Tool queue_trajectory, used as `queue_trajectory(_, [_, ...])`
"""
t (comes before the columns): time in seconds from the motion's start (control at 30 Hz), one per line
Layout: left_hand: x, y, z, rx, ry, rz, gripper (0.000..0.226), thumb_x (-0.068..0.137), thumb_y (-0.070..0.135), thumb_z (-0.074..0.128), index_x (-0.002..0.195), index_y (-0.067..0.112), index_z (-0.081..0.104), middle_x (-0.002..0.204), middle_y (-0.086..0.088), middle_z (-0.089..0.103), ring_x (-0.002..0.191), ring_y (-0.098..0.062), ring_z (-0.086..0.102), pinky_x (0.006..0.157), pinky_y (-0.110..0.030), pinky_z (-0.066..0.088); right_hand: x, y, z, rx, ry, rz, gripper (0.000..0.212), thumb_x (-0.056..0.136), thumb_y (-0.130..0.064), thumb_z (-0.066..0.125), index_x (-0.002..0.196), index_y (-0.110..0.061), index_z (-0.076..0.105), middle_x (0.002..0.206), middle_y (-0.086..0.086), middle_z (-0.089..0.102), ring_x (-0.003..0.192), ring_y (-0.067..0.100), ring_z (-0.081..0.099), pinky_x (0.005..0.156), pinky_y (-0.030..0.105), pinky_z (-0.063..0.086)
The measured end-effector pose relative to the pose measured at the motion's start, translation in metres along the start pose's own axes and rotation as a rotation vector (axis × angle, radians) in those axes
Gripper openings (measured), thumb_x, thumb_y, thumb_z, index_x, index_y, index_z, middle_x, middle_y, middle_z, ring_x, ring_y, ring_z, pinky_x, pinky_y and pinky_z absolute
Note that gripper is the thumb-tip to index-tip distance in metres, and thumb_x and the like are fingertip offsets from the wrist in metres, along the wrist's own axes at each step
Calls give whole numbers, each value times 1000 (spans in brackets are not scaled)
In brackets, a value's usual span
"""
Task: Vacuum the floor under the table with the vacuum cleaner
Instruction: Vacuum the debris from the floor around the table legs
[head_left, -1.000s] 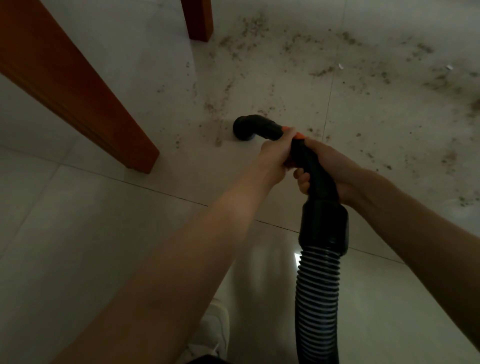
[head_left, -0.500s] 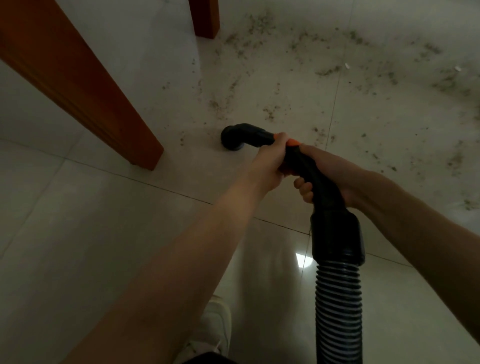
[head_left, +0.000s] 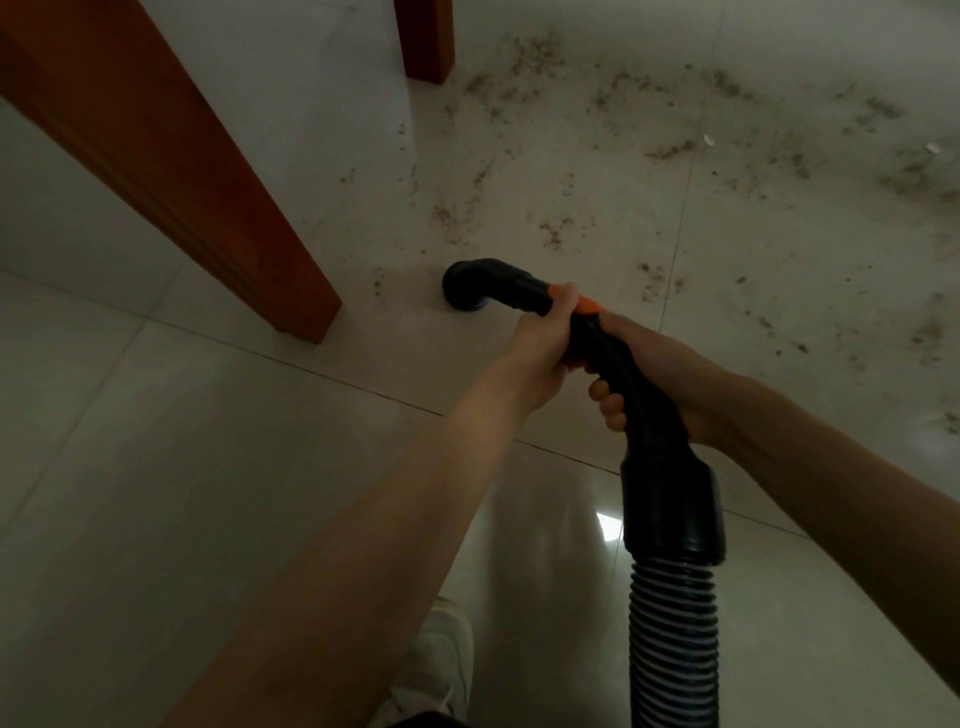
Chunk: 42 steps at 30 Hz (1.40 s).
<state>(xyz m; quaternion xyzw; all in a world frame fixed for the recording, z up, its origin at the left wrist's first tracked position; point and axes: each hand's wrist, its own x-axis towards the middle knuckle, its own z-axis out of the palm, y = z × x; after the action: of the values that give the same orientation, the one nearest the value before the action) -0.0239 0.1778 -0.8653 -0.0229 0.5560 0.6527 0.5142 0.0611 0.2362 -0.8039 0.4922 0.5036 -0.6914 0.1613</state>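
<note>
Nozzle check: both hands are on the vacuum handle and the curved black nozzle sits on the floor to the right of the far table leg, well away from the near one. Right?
Not quite. In the head view the nozzle sits on the floor just right of the near table leg, not the far table leg. The rest holds: the left hand and right hand both grip the vacuum handle.

A home room, likely a dining area. Pale glossy floor tiles (head_left: 156, 467) strewn with dirt crumbs (head_left: 545, 228), and 2 orange-brown wooden table legs (head_left: 171, 156) standing on them, suggest it.
</note>
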Motion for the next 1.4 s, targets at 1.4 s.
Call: queue_trajectory(1.4, [-12, 7, -44, -56, 187, 64, 38, 99, 37, 40, 74, 12, 54, 62, -1, 51, 54, -14, 45, 54, -25, 36, 12, -21, 39, -147, -151, 68, 46, 97, -51, 40, 88, -7, 47, 51, 4, 48, 33, 11, 44, 32, 19, 41])
